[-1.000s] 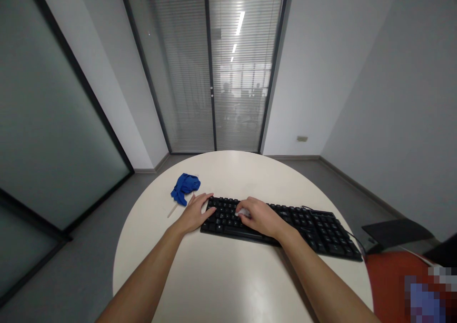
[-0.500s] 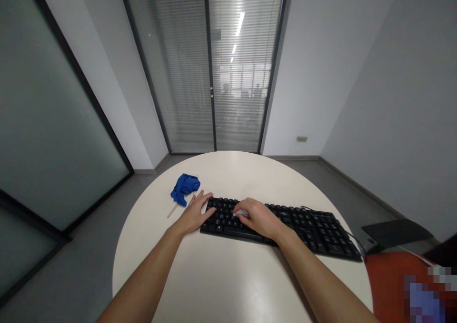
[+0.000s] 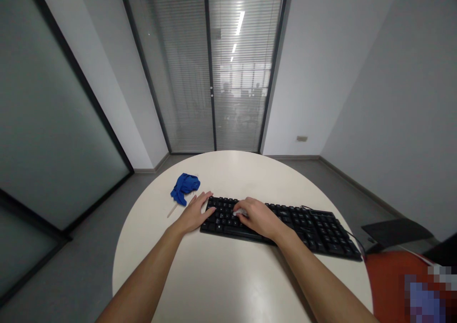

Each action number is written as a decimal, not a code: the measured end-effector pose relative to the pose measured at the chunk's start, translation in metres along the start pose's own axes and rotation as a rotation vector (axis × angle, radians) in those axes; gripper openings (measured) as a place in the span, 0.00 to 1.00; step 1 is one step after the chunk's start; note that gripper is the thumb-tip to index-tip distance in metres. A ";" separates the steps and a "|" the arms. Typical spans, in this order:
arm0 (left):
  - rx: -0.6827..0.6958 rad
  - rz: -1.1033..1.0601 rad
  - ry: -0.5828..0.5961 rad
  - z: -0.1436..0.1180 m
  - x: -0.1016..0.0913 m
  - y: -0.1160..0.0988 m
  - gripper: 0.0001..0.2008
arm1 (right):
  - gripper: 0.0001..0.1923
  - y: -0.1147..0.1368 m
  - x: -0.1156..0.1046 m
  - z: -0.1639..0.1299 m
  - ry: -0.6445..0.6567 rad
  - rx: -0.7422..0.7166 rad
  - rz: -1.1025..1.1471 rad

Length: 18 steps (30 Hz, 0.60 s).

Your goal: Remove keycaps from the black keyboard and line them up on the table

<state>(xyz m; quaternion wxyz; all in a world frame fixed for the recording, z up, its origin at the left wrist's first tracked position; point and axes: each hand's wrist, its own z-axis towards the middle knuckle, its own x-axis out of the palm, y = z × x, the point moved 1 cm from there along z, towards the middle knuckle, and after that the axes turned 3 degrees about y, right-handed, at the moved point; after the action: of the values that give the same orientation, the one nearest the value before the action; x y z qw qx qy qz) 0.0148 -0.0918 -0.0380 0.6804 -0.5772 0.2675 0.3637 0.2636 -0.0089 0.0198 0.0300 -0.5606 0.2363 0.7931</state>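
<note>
A black keyboard (image 3: 228, 224) lies across the round table, angled down toward the right. My left hand (image 3: 194, 213) rests at its left end with fingers stretched out along the far left corner and the thumb on the keys. Over the left-middle keys, my right hand (image 3: 259, 218) has its fingers curled and pinched on a small white wad (image 3: 242, 212), pressed against the keys. Most of the wad is hidden by the fingers, so its material cannot be told. A crumpled blue cloth (image 3: 185, 187) lies just beyond my left hand, and a thin pale stick (image 3: 172, 210) pokes out beside it.
The white round table (image 3: 214, 275) carries everything. A black cable (image 3: 355, 239) runs from the keyboard over the right edge. Right of the table stand a red chair seat (image 3: 385, 280) and a dark flat panel (image 3: 398, 232). A glass partition with blinds (image 3: 239, 109) is behind.
</note>
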 end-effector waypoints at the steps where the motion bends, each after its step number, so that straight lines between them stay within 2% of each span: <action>1: -0.001 -0.001 -0.001 0.000 0.000 0.000 0.29 | 0.09 0.000 -0.001 0.000 0.006 0.010 -0.015; 18: 0.002 -0.002 -0.013 0.000 -0.001 -0.003 0.27 | 0.11 0.005 0.008 0.002 -0.060 0.025 -0.018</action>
<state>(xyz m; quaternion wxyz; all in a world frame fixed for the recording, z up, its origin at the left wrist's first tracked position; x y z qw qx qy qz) 0.0166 -0.0923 -0.0351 0.6829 -0.5745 0.2628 0.3667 0.2573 -0.0146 0.0144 0.0510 -0.5381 0.2401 0.8063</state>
